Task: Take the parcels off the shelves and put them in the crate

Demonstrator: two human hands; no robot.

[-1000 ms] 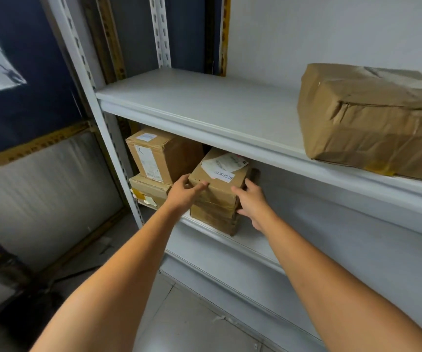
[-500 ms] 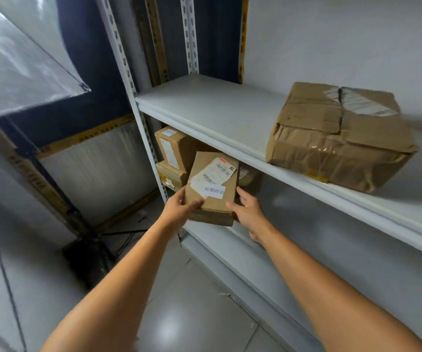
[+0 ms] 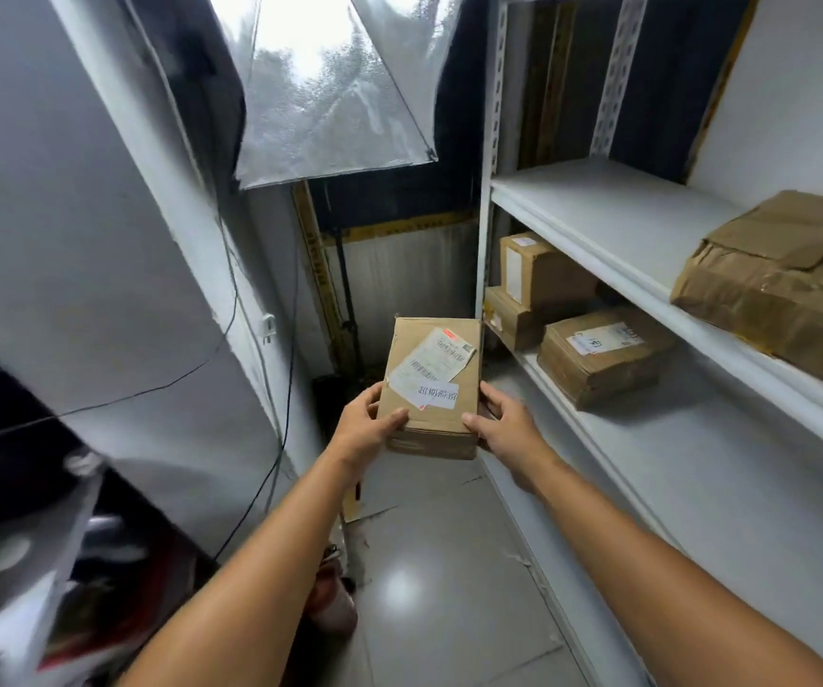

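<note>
You hold the labelled parcel [image 3: 431, 384] at the centre of the frame, clear of the shelving and out over the floor [image 3: 449, 562], label side up. Your left hand [image 3: 367, 428] and right hand [image 3: 506, 428] take its near corners, and each grip pinches the box with the thumb on top and the fingers down the side. Holding it from both sides likely keeps it level for the carry.

Just right of it, on the lower shelf [image 3: 697, 463], a flat parcel [image 3: 602, 354] lies beside two stacked boxes [image 3: 533, 290]. On the upper shelf [image 3: 597, 205], at the right edge of the frame, sits a large crumpled parcel [image 3: 776, 285], so several remain to fetch.

A softbox lamp [image 3: 330, 91] hangs at upper centre. I cannot make out the crate, because the lower left of the frame is blurred.
</note>
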